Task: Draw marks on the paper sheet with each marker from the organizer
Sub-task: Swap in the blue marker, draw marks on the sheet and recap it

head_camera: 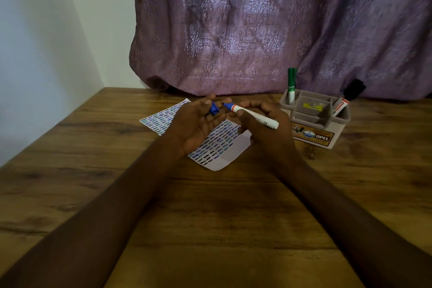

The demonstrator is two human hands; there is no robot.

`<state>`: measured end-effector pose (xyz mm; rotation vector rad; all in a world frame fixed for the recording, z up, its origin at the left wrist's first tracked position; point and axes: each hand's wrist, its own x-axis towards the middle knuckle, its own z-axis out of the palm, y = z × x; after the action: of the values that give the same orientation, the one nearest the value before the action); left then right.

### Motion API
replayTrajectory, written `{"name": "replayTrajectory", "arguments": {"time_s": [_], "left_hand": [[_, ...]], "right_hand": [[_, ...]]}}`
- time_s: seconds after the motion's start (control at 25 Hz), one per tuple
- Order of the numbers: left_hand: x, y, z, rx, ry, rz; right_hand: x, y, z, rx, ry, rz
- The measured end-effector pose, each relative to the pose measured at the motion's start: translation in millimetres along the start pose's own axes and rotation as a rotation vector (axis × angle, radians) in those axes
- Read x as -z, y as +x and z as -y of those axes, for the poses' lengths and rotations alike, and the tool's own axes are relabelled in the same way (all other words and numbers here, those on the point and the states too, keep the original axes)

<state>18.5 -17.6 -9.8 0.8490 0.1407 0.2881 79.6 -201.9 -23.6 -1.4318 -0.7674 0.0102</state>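
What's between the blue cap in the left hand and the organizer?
In the head view, the uncapped blue marker and the right hand gripping it lie between the blue cap and the organizer.

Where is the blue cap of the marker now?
In the head view, the blue cap is left of centre, held in the left hand above the paper sheet, facing the marker tip.

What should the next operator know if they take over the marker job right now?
Left hand: holds the blue cap.
Right hand: grips the uncapped blue marker, tip toward the cap, above the paper.
Organizer, right of the paper: green marker and black marker stand in it, capped.
Done: the paper carries rows of blue, black and greenish marks.
Left: unclear whether blue is starting or finishing; then recap it and return it.
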Motion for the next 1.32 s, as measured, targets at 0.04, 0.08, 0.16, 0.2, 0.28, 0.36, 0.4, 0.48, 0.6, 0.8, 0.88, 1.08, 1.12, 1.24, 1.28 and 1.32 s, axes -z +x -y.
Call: {"name": "replayTrajectory", "arguments": {"time_s": [0.04, 0.08, 0.16, 0.2, 0.28, 0.36, 0.4, 0.48, 0.6, 0.8, 0.88, 1.08, 1.12, 1.24, 1.28, 1.32], "left_hand": [[0.1, 0.2, 0.8, 0.017, -0.067, 0.016], [-0.1, -0.1, 1.7, 0.027, -0.104, 0.020], [-1.5, -1.1, 3.6, 0.031, -0.129, 0.014], [-2.5, -1.7, 4.4, 0.034, -0.133, 0.016], [-6.2, -3.5, 7.1, 0.051, -0.135, 0.030], [-10.7, -6.0, 9.2, 0.066, -0.101, 0.023], [-12.0, -6.3, 10.3, 0.067, -0.068, 0.013], [-12.3, -5.8, 10.6, 0.053, 0.017, 0.003], [-13.8, -6.6, 9.4, 0.019, 0.119, 0.019], [-13.0, -7.3, 12.4, -0.079, 0.305, -0.106], [-12.3, -6.0, 14.7, -0.122, 0.288, -0.147], [-15.8, -6.6, 18.9, -0.128, 0.204, -0.177], [-16.7, -6.2, 19.7, -0.140, 0.211, -0.189], [-16.1, -3.9, 18.6, -0.156, 0.220, -0.201], [-14.9, -2.8, 17.4, -0.164, 0.228, -0.197], [-13.1, -1.9, 15.8, -0.178, 0.241, -0.194]], "right_hand": [[0.5, 0.0, -0.8, 0.004, 0.007, -0.008], [0.8, 0.4, -1.1, 0.008, 0.018, -0.014], [0.5, 1.2, -1.1, 0.025, 0.027, -0.011], [0.3, 1.1, -1.6, 0.037, 0.026, -0.006], [-0.2, 0.8, -3.4, 0.051, 0.005, -0.001], [-0.6, 1.4, -5.2, 0.050, -0.015, -0.001], [-0.4, 2.1, -5.6, 0.050, -0.016, 0.000], [0.9, 3.5, -7.1, 0.063, -0.013, 0.004], [3.0, 5.3, -11.7, 0.083, -0.033, 0.026], [3.7, 7.2, -15.3, 0.130, -0.055, 0.073], [3.8, 6.0, -15.3, 0.153, -0.047, 0.076], [3.4, 2.6, -14.8, 0.160, -0.055, 0.042], [4.1, 3.0, -14.5, 0.153, -0.044, 0.037], [4.9, 4.8, -11.8, 0.127, -0.031, 0.040], [5.1, 5.9, -9.6, 0.122, -0.032, 0.056], [5.3, 6.8, -7.4, 0.119, -0.021, 0.073]]}}
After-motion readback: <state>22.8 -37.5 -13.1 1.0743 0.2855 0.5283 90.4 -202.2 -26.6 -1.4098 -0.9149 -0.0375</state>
